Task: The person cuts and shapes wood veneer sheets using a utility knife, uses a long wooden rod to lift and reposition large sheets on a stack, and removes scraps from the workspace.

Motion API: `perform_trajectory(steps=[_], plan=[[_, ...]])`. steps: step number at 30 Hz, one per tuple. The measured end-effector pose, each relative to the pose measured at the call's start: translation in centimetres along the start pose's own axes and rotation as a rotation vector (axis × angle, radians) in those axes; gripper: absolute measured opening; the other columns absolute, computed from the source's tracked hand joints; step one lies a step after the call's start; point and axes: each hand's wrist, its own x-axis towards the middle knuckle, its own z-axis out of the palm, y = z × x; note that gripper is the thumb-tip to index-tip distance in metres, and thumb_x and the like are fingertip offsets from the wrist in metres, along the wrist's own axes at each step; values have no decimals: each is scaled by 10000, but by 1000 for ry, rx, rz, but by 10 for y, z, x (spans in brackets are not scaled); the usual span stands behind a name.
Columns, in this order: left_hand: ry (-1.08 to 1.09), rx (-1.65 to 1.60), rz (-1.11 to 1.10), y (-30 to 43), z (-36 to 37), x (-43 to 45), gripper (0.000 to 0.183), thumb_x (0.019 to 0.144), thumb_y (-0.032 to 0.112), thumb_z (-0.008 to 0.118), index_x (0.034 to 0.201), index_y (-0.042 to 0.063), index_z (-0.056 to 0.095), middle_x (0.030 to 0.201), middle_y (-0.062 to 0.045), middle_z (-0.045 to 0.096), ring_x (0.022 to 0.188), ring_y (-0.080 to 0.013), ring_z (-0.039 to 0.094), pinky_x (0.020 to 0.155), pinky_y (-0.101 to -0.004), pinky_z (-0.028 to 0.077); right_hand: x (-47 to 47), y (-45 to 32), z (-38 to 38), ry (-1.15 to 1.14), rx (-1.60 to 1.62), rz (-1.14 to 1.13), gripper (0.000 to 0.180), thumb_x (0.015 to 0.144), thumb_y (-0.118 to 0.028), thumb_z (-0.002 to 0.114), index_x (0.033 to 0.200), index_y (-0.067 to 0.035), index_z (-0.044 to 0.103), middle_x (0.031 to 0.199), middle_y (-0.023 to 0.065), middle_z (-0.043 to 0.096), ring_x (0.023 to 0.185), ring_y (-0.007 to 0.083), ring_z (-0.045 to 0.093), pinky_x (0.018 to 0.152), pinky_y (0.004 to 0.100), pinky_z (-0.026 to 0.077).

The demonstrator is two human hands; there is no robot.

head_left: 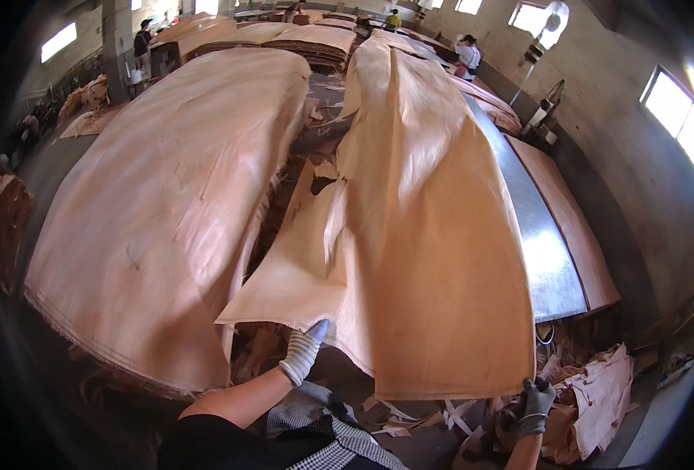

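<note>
A large thin sheet of wood veneer hangs in folds before me, with a torn hole near its left side. My left hand, in a striped glove with a grey-blue coating, grips its near edge left of the middle. At the near right corner, my right hand, in a grey glove, pinches the same sheet. Left of it lies a broad stack of veneer with a ragged rim. To the right, a shiny metal-topped surface shows partly under the held sheet.
Veneer scraps litter the floor by my feet. A heap of torn veneer lies at the near right. Beyond the metal top is another veneer stack. Farther off stand more stacks and several people, one at the right.
</note>
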Motion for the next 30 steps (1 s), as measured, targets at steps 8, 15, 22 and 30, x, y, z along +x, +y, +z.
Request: perform_trajectory(steps=[8,15,22,30], plan=[[-8,286,369,-28,150,19,258,853,155,623,1059,1,610,1021,-104,639,923,-203,600,823,-345,474,185,25,-59,-42,-27,-66,23,745,-22,656,750,-32,636,546,-7,536,384,79,454,343,231,330],[104,-106,147,-103,257,29,351,817,197,670,1071,-33,594,1038,-90,633,901,-193,597,827,-320,474,355,96,-89,-119,33,-126,76,743,-46,689,788,-31,631,544,12,546,361,91,447,313,246,337],[140,-394,-116,-108,357,17,272,801,198,693,976,1,625,933,-40,624,780,-164,596,679,-255,498,438,133,-95,-176,105,-150,77,724,-18,703,723,-47,631,546,0,551,354,92,440,338,248,325],[109,412,169,-143,395,-35,301,818,256,661,943,-17,636,826,-125,676,769,-233,632,740,-358,485,439,178,-150,-143,25,-167,134,719,-32,682,828,44,662,650,12,612,584,66,524,550,223,439]])
